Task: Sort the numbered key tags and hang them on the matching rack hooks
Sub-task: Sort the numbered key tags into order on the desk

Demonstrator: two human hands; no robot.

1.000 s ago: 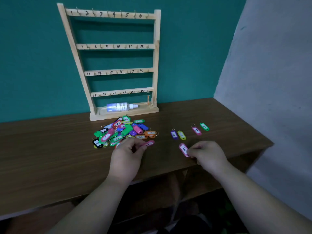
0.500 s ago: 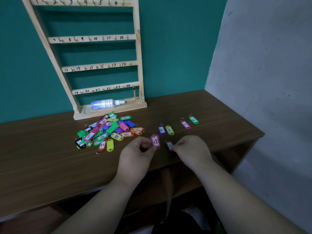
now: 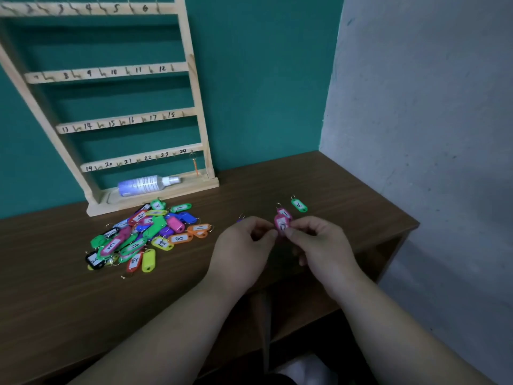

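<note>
Pink tag (image 3: 281,224) upright, long axis toward frame top, pinched between left hand (image 3: 244,245) and right hand (image 3: 319,245), centre frame; label blurred. Green tag (image 3: 299,205) reads 16.

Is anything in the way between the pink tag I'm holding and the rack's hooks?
Nothing visible does. The pink tag, held by left hand and right hand, has open air up to the rack; the tag pile and spray bottle lie low, by its base.

The left hand (image 3: 241,247) and right hand (image 3: 320,244) pinch a pink tag (image 3: 281,222), seemingly marked 12, above the table (image 3: 83,315).
</note>
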